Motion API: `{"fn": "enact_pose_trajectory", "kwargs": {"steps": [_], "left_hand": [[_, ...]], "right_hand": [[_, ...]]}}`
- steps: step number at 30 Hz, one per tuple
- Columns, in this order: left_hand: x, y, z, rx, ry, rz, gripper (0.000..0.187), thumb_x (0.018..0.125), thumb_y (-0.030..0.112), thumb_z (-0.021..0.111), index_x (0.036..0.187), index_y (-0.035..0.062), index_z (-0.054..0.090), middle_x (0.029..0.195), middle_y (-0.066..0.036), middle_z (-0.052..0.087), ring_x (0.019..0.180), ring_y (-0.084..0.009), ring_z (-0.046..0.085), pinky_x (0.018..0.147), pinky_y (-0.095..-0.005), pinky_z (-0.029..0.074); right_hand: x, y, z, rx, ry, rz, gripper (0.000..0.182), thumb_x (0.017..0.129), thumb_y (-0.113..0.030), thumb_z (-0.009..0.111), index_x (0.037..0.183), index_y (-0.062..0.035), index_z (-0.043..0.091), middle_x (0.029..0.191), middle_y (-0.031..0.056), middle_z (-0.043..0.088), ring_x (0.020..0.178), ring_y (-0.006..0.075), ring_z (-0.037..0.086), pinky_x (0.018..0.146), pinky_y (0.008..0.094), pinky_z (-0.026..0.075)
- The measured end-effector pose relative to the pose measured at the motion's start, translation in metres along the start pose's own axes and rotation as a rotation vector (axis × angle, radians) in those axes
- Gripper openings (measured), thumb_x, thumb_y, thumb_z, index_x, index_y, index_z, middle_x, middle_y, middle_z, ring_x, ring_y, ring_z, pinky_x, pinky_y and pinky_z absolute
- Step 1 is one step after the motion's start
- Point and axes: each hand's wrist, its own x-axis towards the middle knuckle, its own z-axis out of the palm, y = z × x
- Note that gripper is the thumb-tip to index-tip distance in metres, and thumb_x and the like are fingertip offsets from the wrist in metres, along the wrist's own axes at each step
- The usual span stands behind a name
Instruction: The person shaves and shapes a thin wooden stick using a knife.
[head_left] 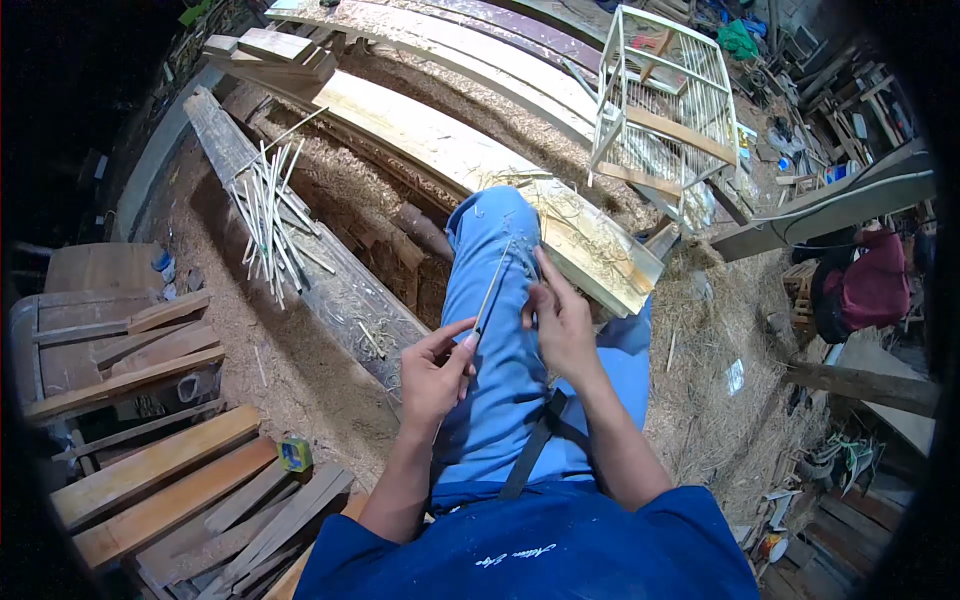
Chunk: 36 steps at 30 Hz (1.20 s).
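Note:
My left hand (437,375) is closed in a pinch round a thin wooden stick (492,283), which slants up over my thigh toward the knee. Along the stick by my fingertips runs a narrow dark strip that looks like a blade (487,314). My right hand (563,325) rests beside the knee with its index finger stretched out and the thumb apart, just right of the stick's upper end. Fine shavings cling to the blue trousers (497,215) there.
A bundle of thin sticks (268,222) lies across a grey plank (335,285) on the left. Ahead are a pale board (420,135) strewn with shavings and a slatted wooden cage (668,110). A yellow tape measure (295,455) sits by stacked boards (160,468) at lower left.

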Motion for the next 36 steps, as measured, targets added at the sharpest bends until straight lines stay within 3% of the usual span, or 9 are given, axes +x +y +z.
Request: {"fn": "enact_pose_trajectory", "kwargs": {"steps": [4,6,10,14,20,22,26,28,36], "left_hand": [[0.009,0.002,0.001,-0.028,0.009,-0.064,0.021,0.096,0.01,0.07,0.114,-0.0009,0.071,0.066,-0.005,0.064,0.041,-0.0038,0.047,0.037,-0.0213,0.033],[0.012,0.004,0.001,-0.014,0.031,-0.068,0.017,0.096,0.012,0.071,0.105,-0.0018,0.07,0.066,-0.006,0.065,0.04,-0.0043,0.047,0.036,-0.0213,0.033],[0.016,0.004,0.004,-0.055,0.035,-0.052,0.015,0.095,0.011,0.071,0.102,-0.0022,0.07,0.065,-0.005,0.064,0.04,-0.0043,0.047,0.035,-0.0212,0.033],[0.021,0.004,0.005,-0.082,0.039,-0.065,0.015,0.095,0.011,0.071,0.102,-0.0023,0.07,0.065,-0.005,0.064,0.04,-0.0041,0.047,0.035,-0.0213,0.032],[0.026,-0.012,0.0,-0.109,0.019,-0.054,0.014,0.096,0.01,0.069,0.102,-0.0024,0.07,0.065,-0.002,0.063,0.043,-0.0027,0.046,0.037,-0.0206,0.031],[0.025,-0.014,-0.002,-0.13,0.018,-0.039,0.013,0.096,0.01,0.069,0.102,-0.0024,0.07,0.065,-0.001,0.063,0.044,-0.0022,0.046,0.038,-0.0203,0.031],[0.021,-0.021,-0.005,-0.196,0.037,-0.037,0.013,0.096,0.009,0.069,0.102,-0.003,0.071,0.065,0.0,0.062,0.046,-0.0016,0.046,0.04,-0.0198,0.031],[0.015,-0.026,-0.007,-0.204,0.05,-0.023,0.013,0.097,0.008,0.068,0.102,-0.0032,0.071,0.064,0.0,0.062,0.046,-0.0015,0.045,0.04,-0.0197,0.031],[-0.021,-0.029,-0.024,-0.257,0.06,-0.079,0.016,0.096,0.004,0.066,0.11,-0.0041,0.07,0.065,-0.004,0.063,0.042,-0.0019,0.044,0.037,-0.0183,0.031]], "right_hand": [[-0.011,0.002,0.004,-0.297,-0.11,-0.132,0.048,0.095,-0.015,0.067,0.142,-0.0162,0.057,0.099,0.021,0.072,0.083,0.0331,0.073,0.076,0.0393,0.055],[-0.009,0.01,0.001,-0.386,-0.248,-0.346,0.044,0.095,-0.012,0.067,0.138,-0.0162,0.062,0.109,0.02,0.072,0.092,0.0355,0.072,0.078,0.0404,0.056],[-0.011,0.014,0.004,-0.519,-0.246,-0.352,0.045,0.092,-0.012,0.069,0.137,-0.0212,0.064,0.079,0.0154,0.068,0.069,0.0322,0.067,0.064,0.0405,0.052],[-0.013,0.011,0.005,-0.571,-0.286,-0.288,0.049,0.088,-0.001,0.069,0.135,-0.0132,0.065,0.093,0.0175,0.073,0.076,0.0304,0.07,0.07,0.0355,0.054],[-0.016,0.018,0.01,-0.601,-0.245,-0.316,0.05,0.087,-0.003,0.07,0.135,-0.0166,0.065,0.073,0.0134,0.064,0.059,0.027,0.059,0.059,0.0373,0.048],[-0.016,0.022,0.013,-0.603,-0.199,-0.344,0.049,0.088,-0.016,0.072,0.135,-0.0265,0.065,0.066,0.0096,0.058,0.057,0.0279,0.059,0.055,0.0417,0.047],[-0.018,0.022,0.015,-0.651,-0.179,-0.359,0.048,0.087,-0.016,0.073,0.134,-0.0265,0.066,0.065,0.0088,0.058,0.056,0.0278,0.059,0.053,0.0422,0.047],[-0.019,0.019,0.015,-0.697,-0.163,-0.342,0.048,0.086,-0.003,0.072,0.132,-0.0136,0.067,0.075,0.0138,0.065,0.06,0.0269,0.06,0.058,0.0369,0.048],[-0.008,0.032,0.018,-0.559,-0.041,-0.356,0.045,0.09,-0.012,0.071,0.133,-0.0212,0.066,0.081,0.0139,0.07,0.065,0.03,0.067,0.061,0.0397,0.053]]}}
